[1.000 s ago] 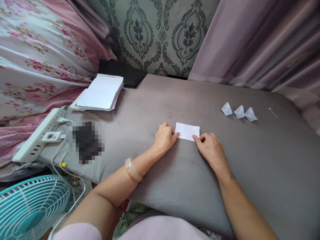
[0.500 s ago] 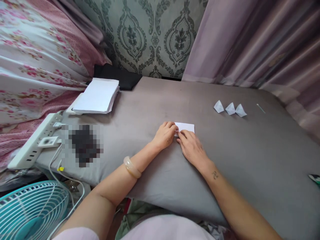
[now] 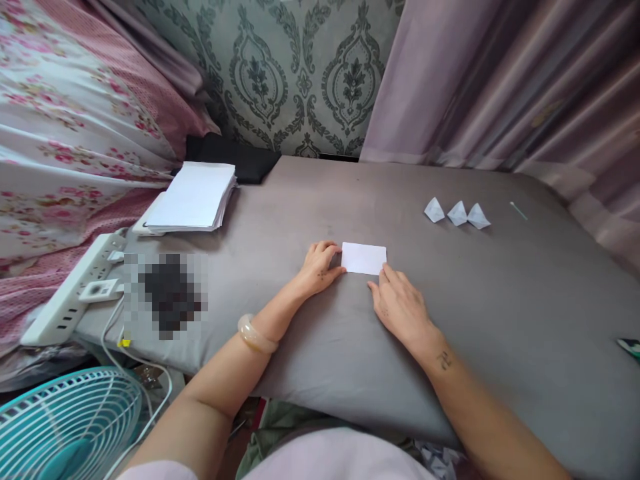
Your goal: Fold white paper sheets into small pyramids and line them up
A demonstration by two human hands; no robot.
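Note:
A small white rectangle of folded paper point(image 3: 364, 259) lies flat on the grey cloth-covered surface. At its left end is my left hand point(image 3: 320, 268), thumb by the lower corner and fingertips by the upper one, spread apart. My right hand point(image 3: 401, 299) rests at the lower right corner with its fingertips touching the paper. Its thumb lies apart, just below the paper's bottom edge. Neither hand grips the paper. Three folded white paper shapes with pointed tops, including this leftmost paper shape point(image 3: 435, 210), stand in a row farther back on the right.
A stack of white paper point(image 3: 193, 197) lies at the back left by a black flat item point(image 3: 235, 157). A power strip point(image 3: 70, 293), a blurred dark object point(image 3: 173, 293) and a turquoise fan point(image 3: 70, 427) are on the left. A thin stick point(image 3: 519, 211) lies far right.
My hands have moved apart, from together over the paper to its two ends. The whole paper rectangle now shows, where fingers covered its left part before.

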